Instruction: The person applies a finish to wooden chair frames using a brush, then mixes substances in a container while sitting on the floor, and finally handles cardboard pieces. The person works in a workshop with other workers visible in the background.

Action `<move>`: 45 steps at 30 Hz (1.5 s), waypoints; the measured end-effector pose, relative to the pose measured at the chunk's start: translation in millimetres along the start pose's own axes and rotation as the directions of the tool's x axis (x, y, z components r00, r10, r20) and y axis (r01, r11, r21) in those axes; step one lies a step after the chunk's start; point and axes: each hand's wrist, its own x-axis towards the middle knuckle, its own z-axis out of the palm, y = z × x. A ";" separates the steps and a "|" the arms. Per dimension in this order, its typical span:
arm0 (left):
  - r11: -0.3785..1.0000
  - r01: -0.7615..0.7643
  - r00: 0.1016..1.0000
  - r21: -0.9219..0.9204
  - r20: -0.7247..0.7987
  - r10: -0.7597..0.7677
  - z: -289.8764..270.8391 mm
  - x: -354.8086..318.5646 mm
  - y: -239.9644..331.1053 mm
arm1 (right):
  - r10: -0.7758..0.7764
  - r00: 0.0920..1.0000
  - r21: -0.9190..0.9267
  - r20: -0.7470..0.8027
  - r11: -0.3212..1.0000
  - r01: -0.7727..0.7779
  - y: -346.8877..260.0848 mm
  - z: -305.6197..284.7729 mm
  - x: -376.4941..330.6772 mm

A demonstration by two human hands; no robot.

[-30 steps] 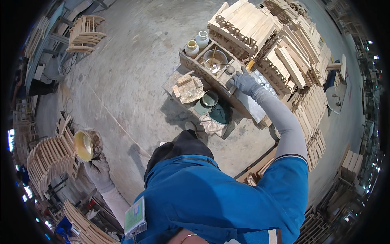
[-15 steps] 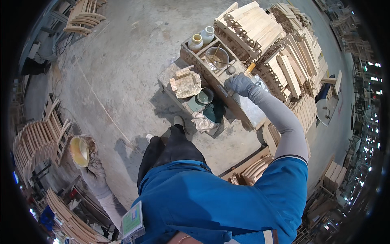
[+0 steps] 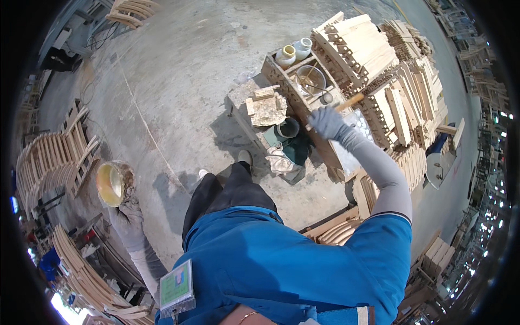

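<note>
My left hand (image 3: 129,211), in a grey glove, is closed on a round container (image 3: 111,184) with a crusted outside and pale yellow stuff inside, held out at the left with its mouth toward me. My right hand (image 3: 327,123), also in a grey glove, is closed round a stick-like tool with a light wooden handle (image 3: 350,102) that sticks out to the upper right. The tool's other end is mostly hidden, so its kind cannot be told. This hand is above a wooden box bench (image 3: 331,154), near a clear bowl (image 3: 310,79) and a ladle (image 3: 326,98).
Two jars (image 3: 285,56) stand at the bench's far end. Stacked wooden parts (image 3: 357,46) rise to its right. A low stand (image 3: 244,96) carries a crusted block (image 3: 268,110), a dark green cup (image 3: 287,129) and a rag (image 3: 279,161). Curved wooden frames (image 3: 49,162) stand at left.
The view has shifted, so the bench sits farther right. The wooden handle in my right hand shows longer and leans more to the right. My left hand still holds the container.
</note>
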 end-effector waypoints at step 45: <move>0.989 -0.023 0.941 -0.146 -0.337 -0.028 -132.6 -131.0 -3.6 | 0.081 0.957 0.071 0.279 0.992 -0.105 -149.0 109.7 121.8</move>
